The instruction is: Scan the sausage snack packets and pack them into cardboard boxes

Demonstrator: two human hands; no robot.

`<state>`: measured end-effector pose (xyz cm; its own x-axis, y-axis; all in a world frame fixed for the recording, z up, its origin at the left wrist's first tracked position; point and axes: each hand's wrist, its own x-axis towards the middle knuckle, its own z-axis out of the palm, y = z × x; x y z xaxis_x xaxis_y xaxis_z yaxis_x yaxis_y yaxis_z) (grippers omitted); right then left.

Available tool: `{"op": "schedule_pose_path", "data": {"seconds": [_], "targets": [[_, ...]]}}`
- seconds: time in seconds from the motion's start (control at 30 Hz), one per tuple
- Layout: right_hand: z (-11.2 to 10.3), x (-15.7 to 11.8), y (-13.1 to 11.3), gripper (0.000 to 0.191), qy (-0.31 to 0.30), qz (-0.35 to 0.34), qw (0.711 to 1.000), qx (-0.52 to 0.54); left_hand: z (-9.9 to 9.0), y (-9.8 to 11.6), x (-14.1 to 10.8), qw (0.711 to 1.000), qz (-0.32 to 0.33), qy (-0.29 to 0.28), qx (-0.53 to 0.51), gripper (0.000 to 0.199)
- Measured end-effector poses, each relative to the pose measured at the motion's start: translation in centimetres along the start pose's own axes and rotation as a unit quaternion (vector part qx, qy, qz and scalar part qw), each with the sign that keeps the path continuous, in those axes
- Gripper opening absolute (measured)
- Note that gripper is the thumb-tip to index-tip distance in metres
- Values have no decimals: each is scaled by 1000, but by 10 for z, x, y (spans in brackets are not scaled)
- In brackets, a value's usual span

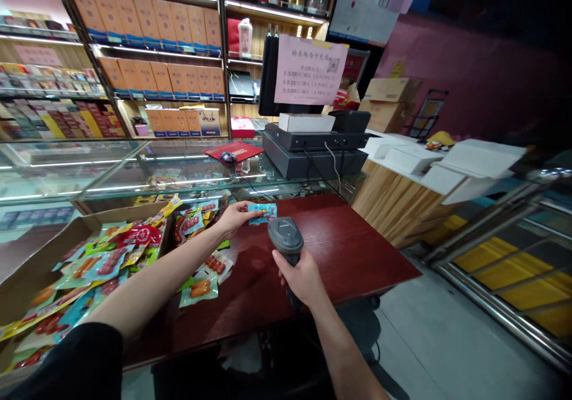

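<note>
My left hand (236, 218) pinches the left end of a small blue snack packet (263, 213), just above the dark red desk (322, 227). In my right hand (304, 275) is a dark grey handheld barcode scanner (286, 236), gripped by its handle with the head up, a little right of and nearer than the packet. Left of my hands, packaged sausages (199, 288) and other bright snack packs lie loose on the desk. An open cardboard box (27, 257) full of similar packs (107, 263) stands at the far left, partly behind my left forearm.
Behind the desk runs a glass counter (179, 170) with a red mat (235, 151) and a mouse (227, 157). A cash drawer (313, 158) and a monitor with a pink notice (308, 69) stand there. White boxes (411, 152) and a metal railing (500, 304) are at the right.
</note>
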<state>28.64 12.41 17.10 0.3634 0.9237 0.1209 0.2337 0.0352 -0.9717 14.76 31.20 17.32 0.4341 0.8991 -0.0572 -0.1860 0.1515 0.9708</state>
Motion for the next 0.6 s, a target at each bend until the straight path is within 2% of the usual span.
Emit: {"op": "schedule_pose_path", "data": {"seconds": [0.13,0.27,0.37,0.47,0.6], "targets": [[6,6,-4,31,-24,-3,1000,6,-19,23,-2,999,25,42,18,52],[26,13,-7,33,-69,-3,997,22,-64,53,-25,992,52,110,26,51],[50,14,-11,35,-117,-10,992,46,-109,73,-62,982,67,171,43,51],[73,9,-21,35,-172,-17,983,70,-151,89,-109,966,71,240,69,53],[95,1,-33,35,-219,-26,973,69,-188,106,-171,924,67,346,148,53]]}}
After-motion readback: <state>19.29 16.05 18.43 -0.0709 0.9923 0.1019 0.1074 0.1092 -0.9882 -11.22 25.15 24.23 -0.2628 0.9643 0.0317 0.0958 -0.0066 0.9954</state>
